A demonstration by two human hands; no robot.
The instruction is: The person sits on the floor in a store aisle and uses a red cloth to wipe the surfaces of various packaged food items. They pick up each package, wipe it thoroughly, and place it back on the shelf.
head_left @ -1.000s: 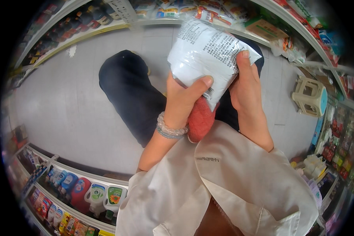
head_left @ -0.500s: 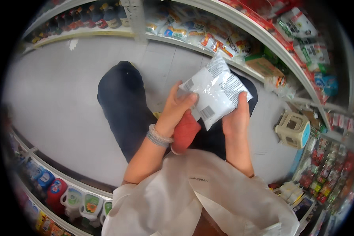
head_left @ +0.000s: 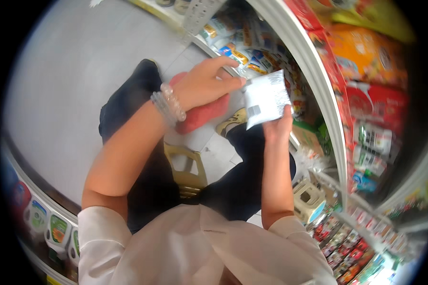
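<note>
The right hand (head_left: 277,127) grips a small silvery-white packet (head_left: 265,100) by its lower right part, the thumb lying along the edge and the other fingers hidden behind. The packet is held up in front of the person, tilted, with dark print along its right side and a dark block near its lower left.

The left hand (head_left: 202,88) is just to the left of the packet, back upward. It holds a red cloth (head_left: 195,122) under the palm, its lower fingers hidden from view. Its thumb and index finger are spread apart; the thumb tip is at the packet's upper left corner, though whether it touches cannot be told. Clear beaded bracelets (head_left: 169,103) circle the left wrist.

Below the hands are dark trousers (head_left: 238,183), a yellow shoe (head_left: 232,121) and, between the legs, part of a tan stool (head_left: 189,173). The person wears a white shirt (head_left: 176,249).

Farther out, a grey floor (head_left: 66,95) spreads to the left. Beyond the packet, bagged goods (head_left: 245,52) fill a low shelf, and at the right stand an orange package (head_left: 366,52) and a red package (head_left: 378,107). A beige stool (head_left: 305,202) is near the right forearm, and detergent bottles (head_left: 59,230) line the lower left.
</note>
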